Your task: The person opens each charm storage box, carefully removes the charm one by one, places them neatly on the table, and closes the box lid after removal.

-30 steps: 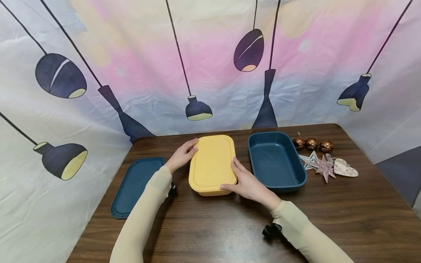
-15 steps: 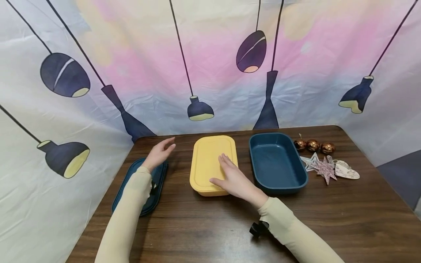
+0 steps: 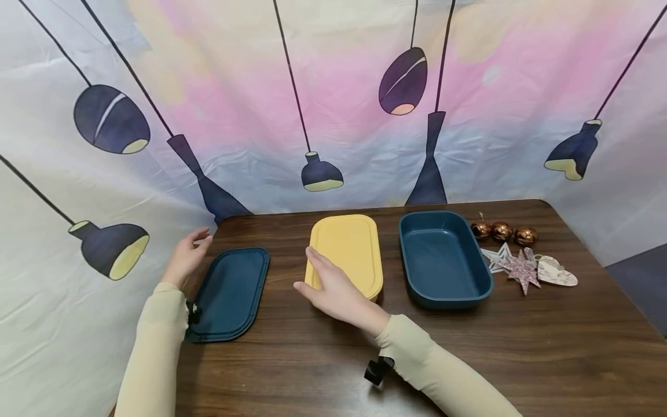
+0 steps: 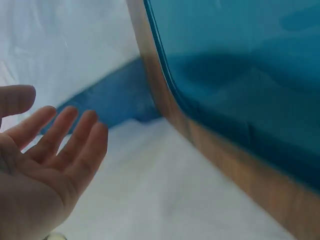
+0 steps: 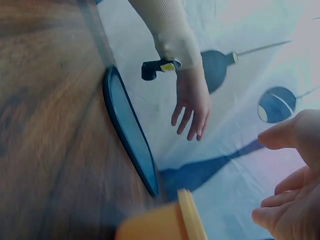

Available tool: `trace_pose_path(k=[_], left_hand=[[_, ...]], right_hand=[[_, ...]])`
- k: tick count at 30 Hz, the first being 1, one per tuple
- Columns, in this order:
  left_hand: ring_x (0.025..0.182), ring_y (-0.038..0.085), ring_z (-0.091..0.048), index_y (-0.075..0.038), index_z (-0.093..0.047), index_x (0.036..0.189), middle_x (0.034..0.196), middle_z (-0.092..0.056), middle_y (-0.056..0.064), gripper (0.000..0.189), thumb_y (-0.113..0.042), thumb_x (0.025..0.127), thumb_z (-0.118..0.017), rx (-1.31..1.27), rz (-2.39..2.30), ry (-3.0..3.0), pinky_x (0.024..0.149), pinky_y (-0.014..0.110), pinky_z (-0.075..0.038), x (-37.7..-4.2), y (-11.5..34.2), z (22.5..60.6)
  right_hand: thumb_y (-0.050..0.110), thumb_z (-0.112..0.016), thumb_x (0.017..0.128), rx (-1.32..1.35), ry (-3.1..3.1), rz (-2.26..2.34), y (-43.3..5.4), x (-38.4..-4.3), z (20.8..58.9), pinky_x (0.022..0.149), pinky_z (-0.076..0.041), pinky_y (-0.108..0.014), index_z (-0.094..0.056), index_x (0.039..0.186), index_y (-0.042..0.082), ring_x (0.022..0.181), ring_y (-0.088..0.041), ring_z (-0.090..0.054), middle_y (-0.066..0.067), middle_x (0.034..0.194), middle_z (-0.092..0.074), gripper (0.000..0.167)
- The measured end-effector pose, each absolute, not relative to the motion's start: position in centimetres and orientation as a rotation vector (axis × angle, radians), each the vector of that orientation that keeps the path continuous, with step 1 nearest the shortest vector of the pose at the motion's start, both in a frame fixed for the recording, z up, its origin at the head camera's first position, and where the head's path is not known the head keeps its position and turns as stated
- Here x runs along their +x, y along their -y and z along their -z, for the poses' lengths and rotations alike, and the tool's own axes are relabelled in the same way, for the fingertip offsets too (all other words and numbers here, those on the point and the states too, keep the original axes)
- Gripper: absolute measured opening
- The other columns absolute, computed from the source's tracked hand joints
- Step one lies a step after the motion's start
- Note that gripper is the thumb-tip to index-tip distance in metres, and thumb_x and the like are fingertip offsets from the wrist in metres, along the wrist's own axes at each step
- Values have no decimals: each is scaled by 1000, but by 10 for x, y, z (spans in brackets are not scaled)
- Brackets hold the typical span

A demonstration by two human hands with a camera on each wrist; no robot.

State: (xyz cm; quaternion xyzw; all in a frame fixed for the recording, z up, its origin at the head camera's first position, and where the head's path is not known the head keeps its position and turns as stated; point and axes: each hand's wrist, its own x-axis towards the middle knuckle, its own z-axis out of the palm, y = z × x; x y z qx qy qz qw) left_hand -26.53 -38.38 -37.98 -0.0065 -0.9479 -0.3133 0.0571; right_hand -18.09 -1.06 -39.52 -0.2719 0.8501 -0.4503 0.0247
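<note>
On the table's left side lies a flat dark blue lid (image 3: 234, 289). My left hand (image 3: 187, 256) hovers at its far left edge, fingers loosely bent and holding nothing; the left wrist view shows its palm (image 4: 45, 185) apart from the lid (image 4: 240, 75). In the middle stands a yellow food container (image 3: 354, 243) with its yellow lid on. My right hand (image 3: 339, 292) is over its near left corner with fingers extended, partly hiding it. In the right wrist view these fingers (image 5: 280, 200) are clear of the yellow container (image 5: 155, 225). An uncovered dark blue container (image 3: 443, 255) stands to the right.
Several ornaments lie at the right: copper-coloured baubles (image 3: 502, 231), a glittery pink star (image 3: 523, 271), a pale star and a whitish heart (image 3: 556, 271). A printed cloth (image 3: 359, 133) hangs behind the wooden table (image 3: 292, 359).
My left hand has let go of the yellow container and moved left past the blue lid. My right hand has also released the container and shifted left above it. The containers stay in place.
</note>
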Motion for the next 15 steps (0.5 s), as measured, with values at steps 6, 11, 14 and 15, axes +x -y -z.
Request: trace_pose_path(k=[6,11,14,15], left_hand=[[121,55,-48,12,-37,149,141,-44,38,56,-28,109,-38,96,824,2954,97,63,-43,-256,403,390],[124,56,-47,15,-36,147,140,-44,40,54,-22,108,-41,147,794,3003,100,63,-41,-254,412,404],[127,56,-44,16,-35,147,141,-42,40,55,-23,108,-40,164,787,3052,103,63,-38,-255,417,412],[128,56,-43,17,-34,147,142,-41,41,56,-23,108,-40,168,795,3067,104,63,-38,-255,418,414]], right_hand=[[40,-59,102,-884,-2546,1373,39,-172,404,119,-26,-39,-24,160,5,151,-22,-23,-7,165,-22,76],[38,-60,101,-877,-2471,1323,59,-168,423,119,-27,-38,-29,157,0,149,-27,-28,-13,163,-28,75],[37,-62,100,-826,-2433,1307,67,-167,435,117,-32,-37,-32,156,-3,146,-28,-35,-16,161,-32,75],[37,-63,99,-806,-2420,1304,69,-167,439,115,-35,-36,-33,155,-3,142,-28,-41,-17,159,-35,75]])
